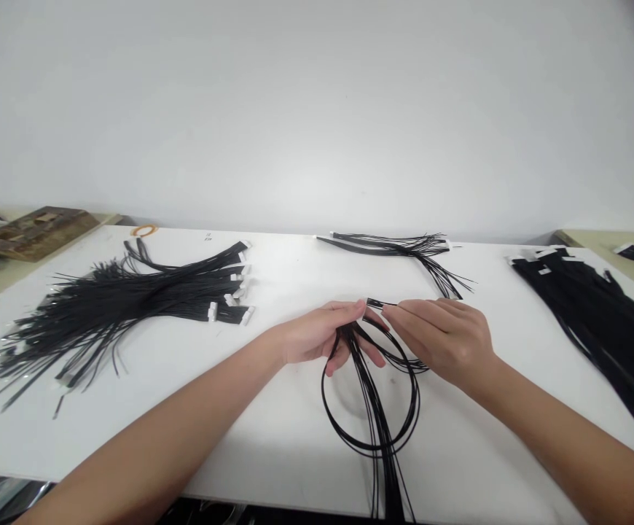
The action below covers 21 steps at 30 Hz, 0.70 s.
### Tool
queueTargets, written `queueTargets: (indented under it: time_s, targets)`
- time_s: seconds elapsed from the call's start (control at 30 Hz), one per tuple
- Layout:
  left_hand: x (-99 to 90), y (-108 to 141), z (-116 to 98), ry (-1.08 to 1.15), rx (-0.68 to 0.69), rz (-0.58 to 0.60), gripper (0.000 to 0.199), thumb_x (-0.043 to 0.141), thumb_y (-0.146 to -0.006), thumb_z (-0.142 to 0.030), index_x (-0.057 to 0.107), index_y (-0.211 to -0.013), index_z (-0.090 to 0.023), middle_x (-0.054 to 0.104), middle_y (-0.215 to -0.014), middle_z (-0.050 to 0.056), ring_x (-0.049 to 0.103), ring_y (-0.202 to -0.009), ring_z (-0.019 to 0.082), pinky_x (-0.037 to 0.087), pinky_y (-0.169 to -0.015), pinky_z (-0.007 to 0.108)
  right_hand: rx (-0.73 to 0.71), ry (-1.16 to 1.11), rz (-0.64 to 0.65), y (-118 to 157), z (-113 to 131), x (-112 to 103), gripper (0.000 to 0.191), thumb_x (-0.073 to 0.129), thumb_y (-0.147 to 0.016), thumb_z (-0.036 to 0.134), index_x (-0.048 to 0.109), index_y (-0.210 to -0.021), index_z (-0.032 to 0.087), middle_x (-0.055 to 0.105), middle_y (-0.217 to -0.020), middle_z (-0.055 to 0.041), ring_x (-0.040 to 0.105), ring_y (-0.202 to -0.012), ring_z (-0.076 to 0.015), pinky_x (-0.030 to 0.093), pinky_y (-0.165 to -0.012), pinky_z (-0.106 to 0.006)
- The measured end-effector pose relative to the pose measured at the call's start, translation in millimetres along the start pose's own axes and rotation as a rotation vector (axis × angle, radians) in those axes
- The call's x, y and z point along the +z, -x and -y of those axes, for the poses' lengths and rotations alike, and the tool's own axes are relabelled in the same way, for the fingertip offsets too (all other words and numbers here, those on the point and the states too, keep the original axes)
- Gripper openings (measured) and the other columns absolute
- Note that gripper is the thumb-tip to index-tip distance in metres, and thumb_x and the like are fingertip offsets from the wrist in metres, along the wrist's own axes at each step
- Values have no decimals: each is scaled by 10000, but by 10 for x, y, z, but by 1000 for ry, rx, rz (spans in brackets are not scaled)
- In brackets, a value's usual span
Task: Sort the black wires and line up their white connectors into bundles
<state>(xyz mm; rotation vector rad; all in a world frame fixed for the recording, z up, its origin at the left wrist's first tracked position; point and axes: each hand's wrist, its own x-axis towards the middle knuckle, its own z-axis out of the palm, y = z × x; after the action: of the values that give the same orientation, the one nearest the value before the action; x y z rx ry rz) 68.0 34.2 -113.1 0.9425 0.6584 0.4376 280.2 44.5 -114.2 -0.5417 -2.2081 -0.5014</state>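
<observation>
Two hands [325, 335] [451, 339] grip black wires [375, 405]; wooden tray [71, 228] far left, contents unclear

Black wires [378, 408] in fingers [416, 322]

We can make out writing in one place: a small dark mark [208, 237] on the white table [287, 273], near its back edge, just right of the orange ring [143, 230]. We see two short lines, but they are too small and blurred for us to read any letter or number.
</observation>
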Motion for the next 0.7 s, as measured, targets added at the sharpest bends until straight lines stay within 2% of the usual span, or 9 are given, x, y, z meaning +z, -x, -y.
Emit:
queueTargets:
  time_s: [0.1,0.2,0.3,0.5,0.6,0.7]
  targets:
    - [-9,-5,5,32,5,-29,483,314,-895,-537,541,-1076,-150,704,-840,136,461,-286,62,264,-315,187,32,25,-3,-28,11,3,176,668,-746,143,593,-890,213,669,-752,28,566,-603,-91,376,-558,-254]
    - [-21,-13,4,101,7,-90,465,333,-886,-542,529,-1077,-166,706,-835,111,438,-277,56,264,-296,182,76,63,-37,-49,19,10,209,692,-727,182,592,-906,225,670,-838,-2,572,-699,-133,374,-681,-304]
    - [-24,-22,-3,163,17,-150,470,343,-870,-568,525,-1072,-185,707,-849,97,418,-273,49,274,-290,177,122,60,-88,-44,33,25,164,699,-714,219,590,-835,232,653,-841,1,565,-778,-172,294,-777,-378]
    - [-14,-23,-2,181,30,-186,490,356,-849,-598,542,-1068,-201,706,-886,96,389,-270,37,272,-289,171,155,-178,-84,6,66,58,157,691,-729,210,555,-652,205,580,-651,39,498,-661,-129,223,-714,-364]
    - [-21,-24,7,176,26,-185,499,362,-844,-603,548,-1075,-202,706,-894,88,397,-271,41,264,-285,175,79,-225,-64,13,73,51,127,679,-749,215,570,-685,203,552,-614,45,475,-595,-103,226,-681,-352]
    - [-30,-30,11,187,23,-170,473,356,-860,-579,553,-1067,-202,707,-897,67,410,-275,46,269,-289,183,-83,-172,-22,5,93,32,103,670,-750,162,595,-799,212,533,-579,63,437,-547,-83,241,-649,-333]
